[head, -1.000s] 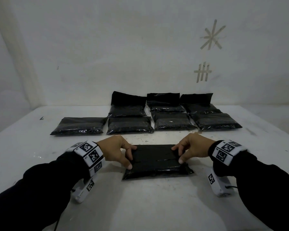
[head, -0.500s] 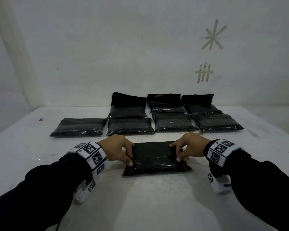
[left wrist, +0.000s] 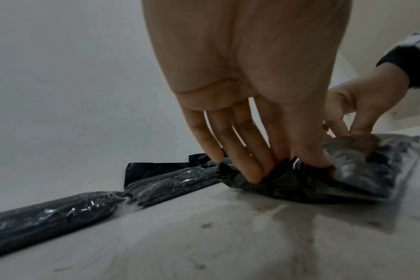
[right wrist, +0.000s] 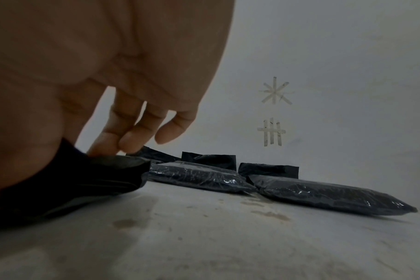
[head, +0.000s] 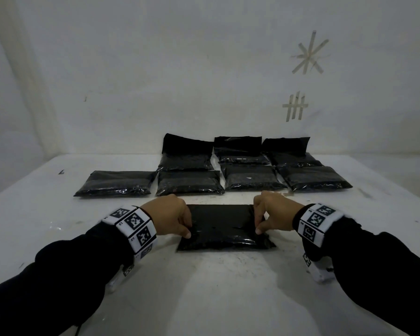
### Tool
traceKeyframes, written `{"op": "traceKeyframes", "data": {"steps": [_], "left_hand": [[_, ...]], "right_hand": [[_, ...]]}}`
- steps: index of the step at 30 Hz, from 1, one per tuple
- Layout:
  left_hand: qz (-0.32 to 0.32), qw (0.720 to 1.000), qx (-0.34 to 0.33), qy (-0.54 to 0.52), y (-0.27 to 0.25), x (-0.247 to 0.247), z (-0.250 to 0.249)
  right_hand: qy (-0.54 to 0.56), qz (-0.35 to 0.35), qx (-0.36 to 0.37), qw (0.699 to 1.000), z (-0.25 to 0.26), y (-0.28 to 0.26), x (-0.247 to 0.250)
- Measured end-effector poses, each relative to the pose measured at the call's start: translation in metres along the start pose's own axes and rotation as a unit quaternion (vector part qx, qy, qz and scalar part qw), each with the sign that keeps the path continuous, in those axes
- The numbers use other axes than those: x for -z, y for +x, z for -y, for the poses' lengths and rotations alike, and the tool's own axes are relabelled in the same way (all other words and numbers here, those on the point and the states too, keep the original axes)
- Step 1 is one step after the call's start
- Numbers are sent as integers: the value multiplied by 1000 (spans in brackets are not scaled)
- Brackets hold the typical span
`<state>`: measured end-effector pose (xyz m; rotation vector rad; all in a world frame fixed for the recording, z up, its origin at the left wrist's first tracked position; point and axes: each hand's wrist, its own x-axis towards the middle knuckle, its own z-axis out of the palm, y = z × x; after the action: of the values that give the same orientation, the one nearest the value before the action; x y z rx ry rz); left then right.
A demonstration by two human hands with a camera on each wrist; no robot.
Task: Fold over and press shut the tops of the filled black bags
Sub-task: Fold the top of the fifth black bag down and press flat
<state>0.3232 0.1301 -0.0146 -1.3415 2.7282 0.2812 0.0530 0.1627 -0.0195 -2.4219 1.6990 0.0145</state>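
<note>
A filled black bag point(head: 224, 229) lies flat on the white table point(head: 216, 287) in front of me, its top flap folded over toward me. My left hand point(head: 180, 220) pinches the flap at the bag's left end; the left wrist view shows the fingers point(left wrist: 249, 166) and thumb gripping crumpled black film point(left wrist: 283, 180). At the right end my right hand point(head: 264, 219) pinches the flap between thumb and fingers. Seen from the right wrist, the fingers point(right wrist: 122, 140) rest on the black bag point(right wrist: 84, 180).
Several other filled black bags point(head: 187, 184) lie in two rows behind, toward the wall. The back row's tops point(head: 238, 143) stand up unfolded. One bag point(head: 114, 184) lies apart at the left. Tape marks point(head: 309, 54) are on the wall.
Both hands have slid outward from the bag's middle to its left and right ends, and the bag sits a little farther from me than before.
</note>
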Motion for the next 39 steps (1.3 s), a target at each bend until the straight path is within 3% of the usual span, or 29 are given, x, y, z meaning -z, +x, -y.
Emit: {"op": "traceKeyframes", "data": {"steps": [7,11,16,23,30,35,39], "left_hand": [[-8,1000,6,25,-7,-6,-6],[-35,996,-26,76,-8,-3,-9],[-1,997,-27,68,-4,-7,-11],[-20,999,-26,6,-8,-12,-13],[20,992,-51,111,-13,-13,-27],[40,989,-49,136,-15,-13,-36],[49,985,-44,160,-15,-12,-42]], "right_hand": [[25,18,-27,999,3,-7,1],[39,11,-51,998,4,-12,0],[67,5,-47,997,7,-16,-1],[20,27,-24,999,14,-17,-5],[-40,34,-2,999,18,-19,-5],[-142,-10,33,989,23,-19,-7],[-101,1,36,994,27,-17,-12]]}}
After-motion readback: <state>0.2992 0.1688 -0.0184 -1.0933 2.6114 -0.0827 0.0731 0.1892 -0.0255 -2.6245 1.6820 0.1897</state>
